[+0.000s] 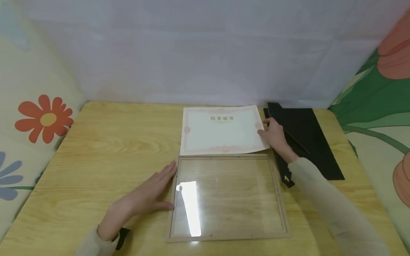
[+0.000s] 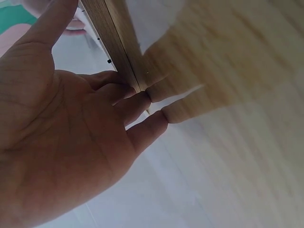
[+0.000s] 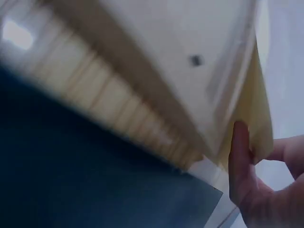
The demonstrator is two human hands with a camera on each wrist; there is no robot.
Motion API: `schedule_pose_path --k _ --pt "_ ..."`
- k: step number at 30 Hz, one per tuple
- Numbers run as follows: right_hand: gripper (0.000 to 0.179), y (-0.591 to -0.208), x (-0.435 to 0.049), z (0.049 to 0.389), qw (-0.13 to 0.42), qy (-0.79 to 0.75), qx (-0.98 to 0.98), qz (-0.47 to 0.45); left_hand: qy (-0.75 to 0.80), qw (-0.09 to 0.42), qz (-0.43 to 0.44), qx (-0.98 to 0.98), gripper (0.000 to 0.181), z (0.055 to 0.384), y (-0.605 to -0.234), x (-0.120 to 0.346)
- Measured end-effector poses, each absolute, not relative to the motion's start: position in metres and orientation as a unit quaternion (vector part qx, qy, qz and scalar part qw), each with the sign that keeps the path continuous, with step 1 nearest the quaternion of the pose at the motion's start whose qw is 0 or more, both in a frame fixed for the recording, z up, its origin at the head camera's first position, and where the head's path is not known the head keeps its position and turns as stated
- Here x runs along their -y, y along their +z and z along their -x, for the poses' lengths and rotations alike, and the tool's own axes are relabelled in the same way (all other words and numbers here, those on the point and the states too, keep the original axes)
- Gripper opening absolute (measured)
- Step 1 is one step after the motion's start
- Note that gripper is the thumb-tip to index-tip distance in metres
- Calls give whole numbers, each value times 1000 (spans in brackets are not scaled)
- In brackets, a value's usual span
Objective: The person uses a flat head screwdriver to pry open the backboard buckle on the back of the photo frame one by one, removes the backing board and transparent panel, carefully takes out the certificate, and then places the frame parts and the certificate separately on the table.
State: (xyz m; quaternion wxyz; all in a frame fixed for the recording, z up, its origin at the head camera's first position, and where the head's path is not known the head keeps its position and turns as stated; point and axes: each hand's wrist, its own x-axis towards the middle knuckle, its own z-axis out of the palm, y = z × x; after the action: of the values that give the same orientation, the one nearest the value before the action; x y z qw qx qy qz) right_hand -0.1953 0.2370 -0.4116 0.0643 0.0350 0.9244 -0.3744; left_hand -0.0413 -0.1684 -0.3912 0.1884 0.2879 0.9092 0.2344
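A certificate (image 1: pixel 221 135) with a pink border lies behind a wooden picture frame (image 1: pixel 230 237). My right hand (image 1: pixel 275 135) pinches the sheet's right edge between thumb and fingers. In the right wrist view the paper (image 3: pixel 261 104) bends up where that hand (image 3: pixel 266 194) holds it. The frame lies flat, its clear pane (image 1: pixel 237 199) reflecting a bright light. Along the frame's left side rests my left hand (image 1: pixel 141 199), fingers extended and thumb spread. Seen from the left wrist, the fingertips of the left hand (image 2: pixel 71 128) touch the wooden frame edge (image 2: pixel 111 42).
Under and beside my right forearm lies a black backing board (image 1: pixel 317 142) with a black stand leg on it. The light wood table (image 1: pixel 128 135) ends at a white cloth backdrop (image 1: pixel 205 57). Flower-patterned walls (image 1: pixel 381 142) border both sides.
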Motion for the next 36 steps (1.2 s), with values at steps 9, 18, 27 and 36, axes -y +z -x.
schedule_pose_path --k 9,18,27,36 --pt "42 -414 -219 173 54 -207 -971 109 234 181 -291 -910 105 41 -387 170" --pt "43 -417 -206 171 39 -153 -959 236 235 181 -293 -909 103 42 -384 171" --pt "45 -416 -207 170 57 -152 -962 219 234 180 -294 -909 104 41 -383 170" --pt "45 -413 -207 169 73 -165 -961 211 229 179 -296 -910 104 40 -383 170"
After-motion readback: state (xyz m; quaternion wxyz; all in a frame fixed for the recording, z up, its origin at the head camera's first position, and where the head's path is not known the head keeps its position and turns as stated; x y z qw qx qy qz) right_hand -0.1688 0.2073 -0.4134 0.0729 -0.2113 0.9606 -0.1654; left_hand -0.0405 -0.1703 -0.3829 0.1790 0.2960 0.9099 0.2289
